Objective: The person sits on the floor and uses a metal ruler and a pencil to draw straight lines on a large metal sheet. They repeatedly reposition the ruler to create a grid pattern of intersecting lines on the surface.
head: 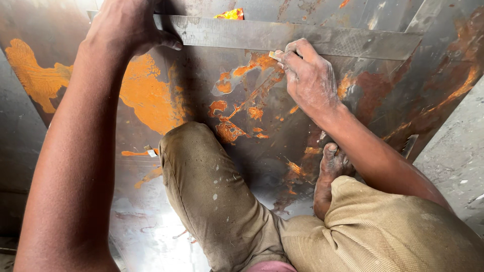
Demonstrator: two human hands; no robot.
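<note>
A long steel ruler (322,39) lies across a large rusty metal sheet (201,90). My left hand (128,25) presses flat on the ruler's left end and holds it down. My right hand (307,75) pinches a small pale marking piece (275,54), likely chalk, with its tip against the ruler's lower edge near the middle. Both arms reach forward over my bent knees in khaki trousers (212,191).
My bare foot (330,174) rests on the sheet under my right forearm. Orange rust patches (146,93) cover the sheet. Grey concrete floor (454,161) shows at the right. A small orange scrap (231,14) lies beyond the ruler.
</note>
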